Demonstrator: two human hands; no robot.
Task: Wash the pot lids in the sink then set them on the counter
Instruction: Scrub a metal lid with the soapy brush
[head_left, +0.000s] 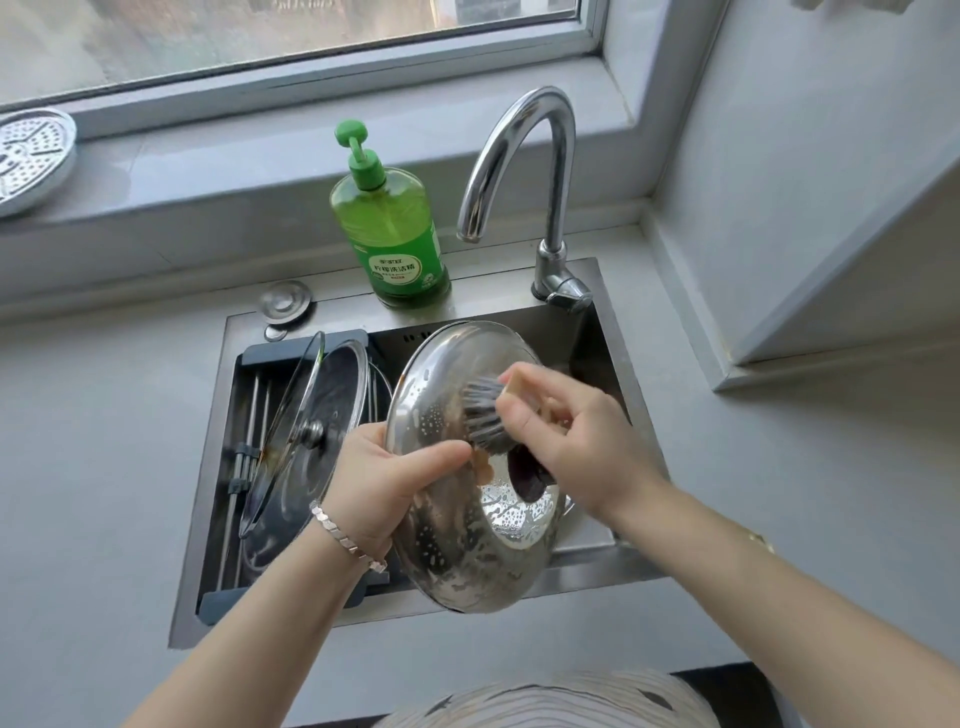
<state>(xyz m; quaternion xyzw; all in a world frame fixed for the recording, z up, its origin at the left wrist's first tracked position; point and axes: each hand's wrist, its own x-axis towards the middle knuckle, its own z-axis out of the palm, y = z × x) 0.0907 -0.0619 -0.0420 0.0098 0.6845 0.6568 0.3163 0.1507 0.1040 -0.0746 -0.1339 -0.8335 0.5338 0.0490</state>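
Steel lid (457, 545) left hand (384, 483), brush (480, 415) right hand (571, 441)

We find the sink (613, 558) sunk in the worktop (104, 441). In its left half a rack (223, 600) carries glass lids (306, 441) on edge. Right of them is our steel lid (452, 545), with the brush (480, 415) against it. Behind, the soap bottle (395, 244) stands left of the tap (550, 171). A steamer plate (31, 161) lies on the windowsill (208, 171), far left.

Green soap bottle (390, 234) ahead of me, chrome faucet (524, 171) just right of it, perforated steamer plate (31, 161) on windowsill (208, 171) far left
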